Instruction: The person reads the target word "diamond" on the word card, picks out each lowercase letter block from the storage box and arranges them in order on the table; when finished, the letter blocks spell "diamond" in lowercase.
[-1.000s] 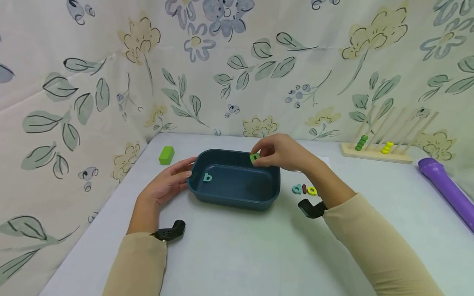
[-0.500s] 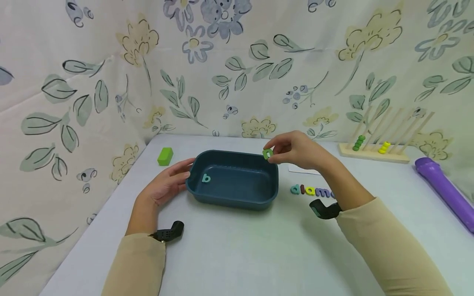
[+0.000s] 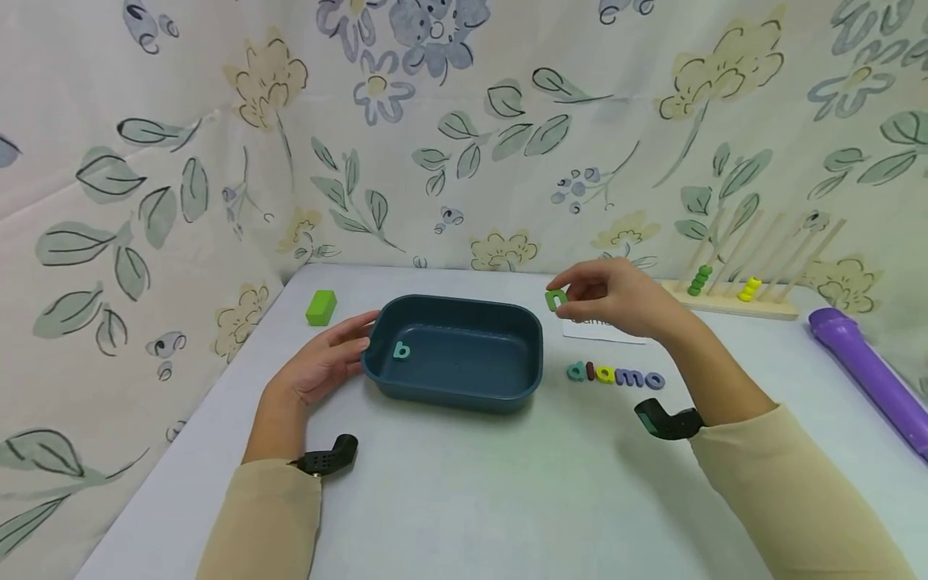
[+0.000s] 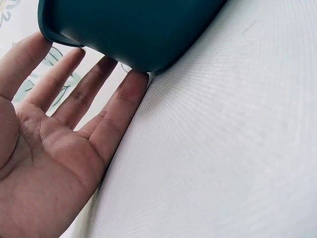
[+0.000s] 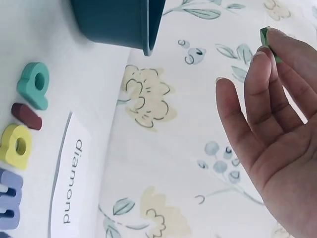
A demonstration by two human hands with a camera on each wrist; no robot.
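Note:
My left hand point(image 3: 324, 360) touches the left side of a dark blue-green basin point(image 3: 453, 395) with its fingertips, the fingers fairly straight in the left wrist view. A teal letter shaped like a "b" point(image 3: 402, 350) lies on the basin's floor at the left. To the right of the basin, my right hand point(image 3: 612, 296) pinches a green letter "n" point(image 3: 553, 304) above the table, thumb below and fingers above. Under that hand lies a paper strip point(image 5: 70, 173) printed "diamond". Nearer me is a row of letters: teal "d" point(image 3: 576, 371), dark red "i" point(image 3: 590, 371), yellow "a" point(image 3: 605, 375), purple "m" point(image 3: 629, 377) and "o" point(image 3: 655, 380).
A green block point(image 3: 321, 308) stands at the back left. Behind the right hand is a wooden peg rack point(image 3: 739, 302) with green and yellow beads. A purple tube-like object point(image 3: 866, 374) lies at the right edge. Floral cloth point(image 3: 464, 121) hangs behind the table.
My right hand has carried the green "n" from over the basin rightward, to above the paper strip. The letter row and the strip have come into fuller view. The left hand stays at the basin.

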